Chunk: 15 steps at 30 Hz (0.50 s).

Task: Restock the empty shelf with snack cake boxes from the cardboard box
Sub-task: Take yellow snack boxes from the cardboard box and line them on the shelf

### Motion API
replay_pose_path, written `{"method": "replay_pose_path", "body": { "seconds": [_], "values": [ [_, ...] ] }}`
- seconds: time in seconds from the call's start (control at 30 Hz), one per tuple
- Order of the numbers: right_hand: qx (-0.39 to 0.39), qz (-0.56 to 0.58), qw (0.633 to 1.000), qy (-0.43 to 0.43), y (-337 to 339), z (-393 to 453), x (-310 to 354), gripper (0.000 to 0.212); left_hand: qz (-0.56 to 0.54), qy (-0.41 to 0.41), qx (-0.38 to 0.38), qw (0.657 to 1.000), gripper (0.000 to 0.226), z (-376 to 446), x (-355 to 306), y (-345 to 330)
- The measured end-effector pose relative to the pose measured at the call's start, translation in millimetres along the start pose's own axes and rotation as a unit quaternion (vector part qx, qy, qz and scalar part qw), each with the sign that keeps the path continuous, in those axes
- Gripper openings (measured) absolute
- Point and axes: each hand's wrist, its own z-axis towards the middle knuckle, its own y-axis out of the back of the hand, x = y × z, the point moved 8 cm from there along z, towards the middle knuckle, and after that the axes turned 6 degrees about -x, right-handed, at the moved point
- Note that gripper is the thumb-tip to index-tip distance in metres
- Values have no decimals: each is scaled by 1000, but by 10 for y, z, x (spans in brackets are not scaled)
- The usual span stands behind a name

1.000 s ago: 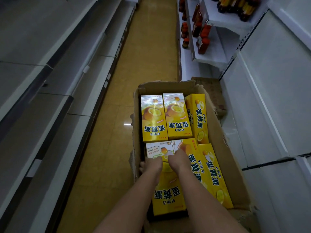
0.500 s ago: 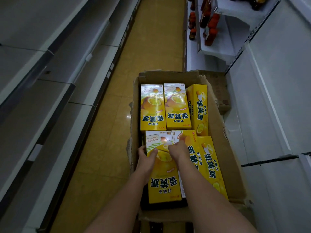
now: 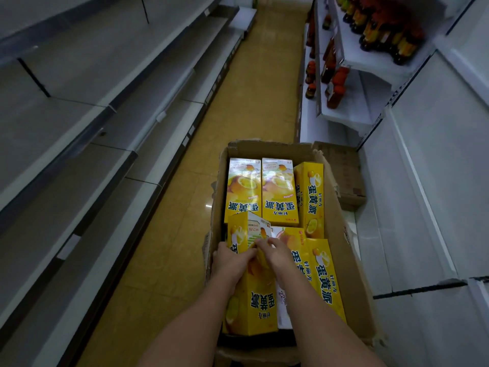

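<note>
Two hands were on one yellow snack cake box (image 3: 258, 300). A moment before it lay flat in the cardboard box (image 3: 341, 260); now its far end was tipped up and coming out. My left hand (image 3: 232, 262) curled around its left side, and my right hand (image 3: 277, 254) pinched its top. More boxes lay beside it. The empty shelf (image 3: 111, 165) on my left waited, so lifting had started.

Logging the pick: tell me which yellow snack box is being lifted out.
The near-left box, gripped by the left hand and right hand. It is tipped up above its neighbours; the others lie flat or on edge in the carton.
</note>
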Motion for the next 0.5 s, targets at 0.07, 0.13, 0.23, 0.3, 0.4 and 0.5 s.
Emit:
{"method": "replay_pose_path", "body": {
  "seconds": [0.07, 0.13, 0.23, 0.3, 0.4, 0.5],
  "values": [
    [37, 46, 998, 8, 22, -64, 109, 69, -18, -5, -13, 1000, 102, -56, -141, 46],
    [80, 64, 995, -9, 38, -162, 226, 87, -45, -19, -28, 998, 111, -169, -332, 106],
    [140, 85, 986, -36, 71, -301, 366, 132, -80, -46, -10, 996, 90, -354, -681, 164],
    [162, 119, 979, -38, 149, -396, 423, 136, -127, -56, 32, 990, 64, -436, -874, 165],
    [188, 197, 962, -34, 278, -525, 549, 96, -200, -59, 69, 976, 39, -570, -1047, 239],
    [227, 258, 939, -13, 373, -704, 766, 61, -176, -93, 35, 979, 19, -568, -1075, 449]
  ]
}}
